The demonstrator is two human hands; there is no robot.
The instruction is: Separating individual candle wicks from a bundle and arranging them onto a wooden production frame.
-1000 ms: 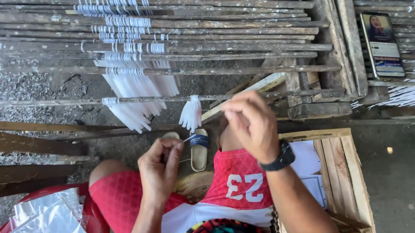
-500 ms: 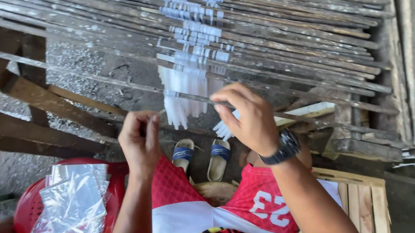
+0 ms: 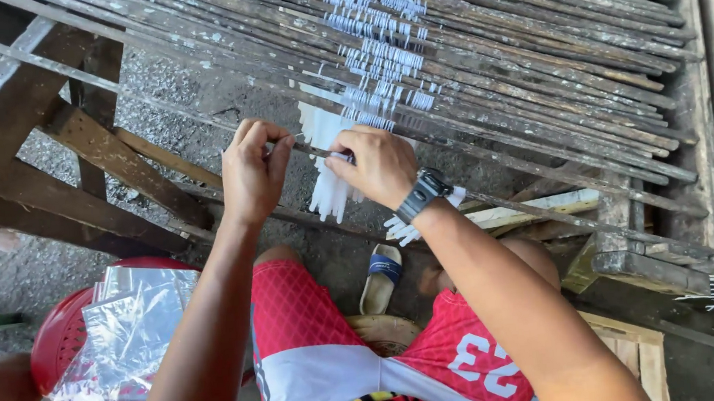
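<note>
On rack | left hand (image 3: 253, 170), right hand (image 3: 380, 166) now pinching white strips (image 3: 328, 190)

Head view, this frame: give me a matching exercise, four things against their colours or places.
Things:
1. wristwatch
2. basin
3. sandal
4. plastic bags

Descriptions:
A. red, at lower left
B. clear, piled in the basin
C. dark, on the right hand wrist
D. blue strap, on the ground between the knees

Pairs: 1-C, 2-A, 3-D, 4-B
</note>
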